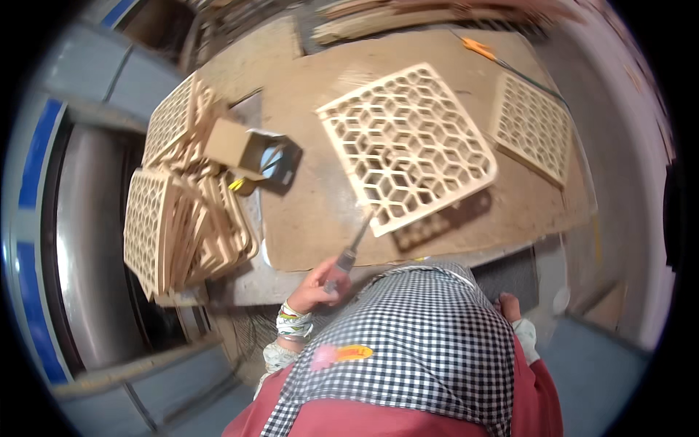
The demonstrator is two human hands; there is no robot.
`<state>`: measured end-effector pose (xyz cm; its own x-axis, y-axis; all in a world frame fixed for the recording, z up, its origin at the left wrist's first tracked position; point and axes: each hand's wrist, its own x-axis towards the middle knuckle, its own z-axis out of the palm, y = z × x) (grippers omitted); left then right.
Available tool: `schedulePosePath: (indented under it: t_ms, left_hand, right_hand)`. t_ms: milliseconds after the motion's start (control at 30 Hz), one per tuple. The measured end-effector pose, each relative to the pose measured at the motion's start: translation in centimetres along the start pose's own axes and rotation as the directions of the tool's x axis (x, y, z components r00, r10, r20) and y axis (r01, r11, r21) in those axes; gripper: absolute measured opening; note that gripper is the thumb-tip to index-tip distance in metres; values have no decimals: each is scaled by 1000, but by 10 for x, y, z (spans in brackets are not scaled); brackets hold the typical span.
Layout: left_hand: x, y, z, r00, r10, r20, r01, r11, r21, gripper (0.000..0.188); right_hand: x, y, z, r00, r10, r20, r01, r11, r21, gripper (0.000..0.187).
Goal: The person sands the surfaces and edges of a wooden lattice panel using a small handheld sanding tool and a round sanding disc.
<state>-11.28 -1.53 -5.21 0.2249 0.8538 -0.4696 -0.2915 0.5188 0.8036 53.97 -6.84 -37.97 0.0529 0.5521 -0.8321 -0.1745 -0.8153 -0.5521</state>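
Tool (349,255) in left fingers (321,277), near lattice panel (408,149)

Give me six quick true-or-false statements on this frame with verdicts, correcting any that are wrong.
1. The left hand holds a tool. True.
2. The right hand grips the big lattice panel. False: it is apart from the panel, beside the apron.
3. Stacked panels stand to the left of the big lattice panel. True.
4. The cardboard box is to the right of the big lattice panel. False: it is to its left.
5. The apron is plain green. False: it is black-and-white checked.
6. A smaller lattice panel lies on the right part of the table. True.
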Motion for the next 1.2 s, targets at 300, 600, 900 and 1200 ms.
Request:
schedulePosePath:
  t_ms: [300, 600, 900, 1200]
  left_hand:
    - [87, -84, -71, 675, 269, -687, 23, 923, 384, 56]
    - [103, 26, -93, 534, 441, -721, -105, 881, 461, 30]
    - [208, 162, -284, 654, 650, -386, 206, 338, 918, 28]
    - [299, 156, -344, 856, 277, -436, 469, -64, 881, 26]
  right_hand:
    - [43, -185, 28, 996, -26, 88, 44, 978, -205, 18]
    - [31, -203, 50, 978, 73, -194, -150, 897, -415, 20]
    - [42, -214, 93, 954, 45, -295, -227, 752, -619, 21]
    - [28, -203, 104, 932, 32, -361, -272, 720, -638, 21]
